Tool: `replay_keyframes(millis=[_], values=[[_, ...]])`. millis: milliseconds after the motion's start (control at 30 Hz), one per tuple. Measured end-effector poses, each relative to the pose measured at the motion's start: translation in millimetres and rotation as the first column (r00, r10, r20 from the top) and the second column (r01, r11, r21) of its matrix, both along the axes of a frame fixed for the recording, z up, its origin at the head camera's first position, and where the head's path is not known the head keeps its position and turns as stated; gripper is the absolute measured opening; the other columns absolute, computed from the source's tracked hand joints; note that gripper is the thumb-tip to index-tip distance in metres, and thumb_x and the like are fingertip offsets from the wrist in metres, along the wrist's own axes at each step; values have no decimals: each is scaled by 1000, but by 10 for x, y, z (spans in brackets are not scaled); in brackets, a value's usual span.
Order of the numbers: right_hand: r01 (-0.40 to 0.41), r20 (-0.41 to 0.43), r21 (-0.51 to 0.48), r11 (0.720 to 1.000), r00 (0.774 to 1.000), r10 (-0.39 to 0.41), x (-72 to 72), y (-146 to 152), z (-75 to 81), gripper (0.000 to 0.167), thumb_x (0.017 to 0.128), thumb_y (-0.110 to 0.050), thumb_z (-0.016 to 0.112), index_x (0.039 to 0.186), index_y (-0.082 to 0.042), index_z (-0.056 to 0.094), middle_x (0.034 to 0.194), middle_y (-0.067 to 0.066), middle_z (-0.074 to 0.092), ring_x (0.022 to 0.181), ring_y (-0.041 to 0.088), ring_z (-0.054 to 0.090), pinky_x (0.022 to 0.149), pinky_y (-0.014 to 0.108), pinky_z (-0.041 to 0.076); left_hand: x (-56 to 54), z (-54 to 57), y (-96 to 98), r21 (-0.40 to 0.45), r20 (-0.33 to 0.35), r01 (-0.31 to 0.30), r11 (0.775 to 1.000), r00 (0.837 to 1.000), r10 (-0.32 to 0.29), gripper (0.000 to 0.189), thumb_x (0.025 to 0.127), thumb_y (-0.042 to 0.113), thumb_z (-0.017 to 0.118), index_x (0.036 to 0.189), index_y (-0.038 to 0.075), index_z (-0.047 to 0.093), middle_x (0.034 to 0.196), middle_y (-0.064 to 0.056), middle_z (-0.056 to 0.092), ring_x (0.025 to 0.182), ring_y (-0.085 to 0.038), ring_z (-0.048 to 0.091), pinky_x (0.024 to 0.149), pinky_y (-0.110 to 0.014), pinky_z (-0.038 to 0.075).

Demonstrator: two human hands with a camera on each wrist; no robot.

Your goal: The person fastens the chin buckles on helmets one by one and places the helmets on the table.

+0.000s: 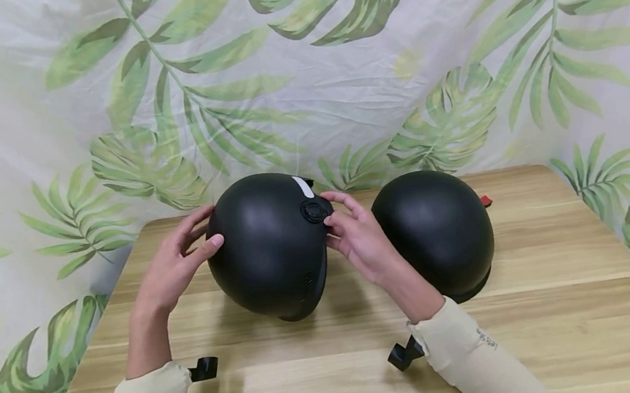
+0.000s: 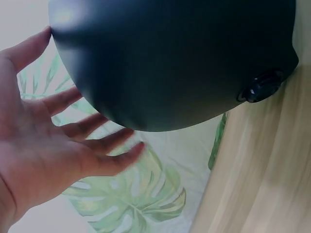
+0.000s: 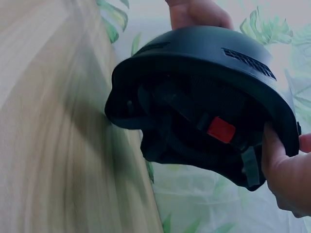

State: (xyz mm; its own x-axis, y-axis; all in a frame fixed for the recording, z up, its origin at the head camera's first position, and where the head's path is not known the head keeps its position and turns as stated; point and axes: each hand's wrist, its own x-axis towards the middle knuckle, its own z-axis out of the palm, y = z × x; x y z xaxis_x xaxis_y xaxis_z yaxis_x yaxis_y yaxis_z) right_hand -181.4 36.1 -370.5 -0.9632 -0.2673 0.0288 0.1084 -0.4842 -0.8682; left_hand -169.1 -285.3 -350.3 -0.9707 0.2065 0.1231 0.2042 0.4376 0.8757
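Note:
A matte black helmet [image 1: 261, 242] is tipped sideways above the wooden table, its opening facing right. Its side carries a round black disc [image 1: 313, 211] and a white strip [image 1: 303, 186]. My left hand [image 1: 172, 263] touches the crown with spread fingers and thumb; in the left wrist view the little finger stands off the shell. The rim near the disc is gripped by my right hand [image 1: 358, 237], its thumb inside the shell in the right wrist view. Dark straps and a red buckle [image 3: 221, 129] show inside.
Right of my right hand, a second black helmet [image 1: 437, 234] sits dome up on the table [image 1: 566, 323], with a red piece [image 1: 486, 201] beside its edge. A leaf-patterned cloth [image 1: 337, 89] hangs behind the table. Black mounts [image 1: 205, 368] stick out from both cuffs.

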Motion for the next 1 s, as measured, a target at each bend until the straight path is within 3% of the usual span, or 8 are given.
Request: replay_keyframes(millis=[133,300,433,567,667,867,1000], values=[[20,-26,105,994,1000,-17,-45,68,-8,50,100,2,50,150,-4,51,130,15,65,99,16,68,86,29,59,-9,-27,8,27,86,38,999,995,-40,70,108,30,61,170,27,27,173,-9,26,151,-41,39,99,-23,49],[79,-116,254,964,992,-51,-61,109,-2,47,103,-2,56,150,-6,57,136,17,61,110,19,70,96,34,59,-13,-39,16,57,92,43,997,995,-48,70,109,30,60,170,26,26,173,-10,24,151,-42,40,93,-16,50],[134,-195,394,909,979,-59,-56,139,8,47,103,-7,62,150,-10,61,140,13,64,120,23,70,99,38,58,-20,-48,15,44,79,41,998,996,-44,70,108,31,60,170,27,27,173,-10,25,149,-41,42,93,-16,51],[173,-258,533,828,965,-36,-51,180,27,49,102,-14,67,150,-19,62,136,8,68,126,21,67,93,35,56,-20,-52,22,16,61,38,999,997,-39,70,108,32,61,170,28,28,173,-8,26,147,-40,45,92,-15,50],[177,-265,577,798,964,-22,-45,202,46,51,100,-17,70,150,-20,62,135,8,69,129,20,66,95,35,58,-16,-42,36,2,56,34,999,998,-34,70,107,33,61,169,29,29,173,-7,27,146,-38,47,96,-18,50],[100,-214,575,812,976,31,-39,191,36,62,98,-21,76,155,-14,54,146,11,62,136,23,62,102,44,57,5,-10,46,-42,52,9,999,999,-7,73,105,35,67,168,31,31,173,-4,28,151,-39,40,109,-55,44],[53,-191,575,817,979,70,-48,169,2,64,97,-25,78,156,-16,53,154,10,55,139,24,60,103,45,57,16,4,27,-57,48,-15,998,999,17,75,103,35,69,168,30,33,173,-4,29,153,-39,37,109,-62,42]])
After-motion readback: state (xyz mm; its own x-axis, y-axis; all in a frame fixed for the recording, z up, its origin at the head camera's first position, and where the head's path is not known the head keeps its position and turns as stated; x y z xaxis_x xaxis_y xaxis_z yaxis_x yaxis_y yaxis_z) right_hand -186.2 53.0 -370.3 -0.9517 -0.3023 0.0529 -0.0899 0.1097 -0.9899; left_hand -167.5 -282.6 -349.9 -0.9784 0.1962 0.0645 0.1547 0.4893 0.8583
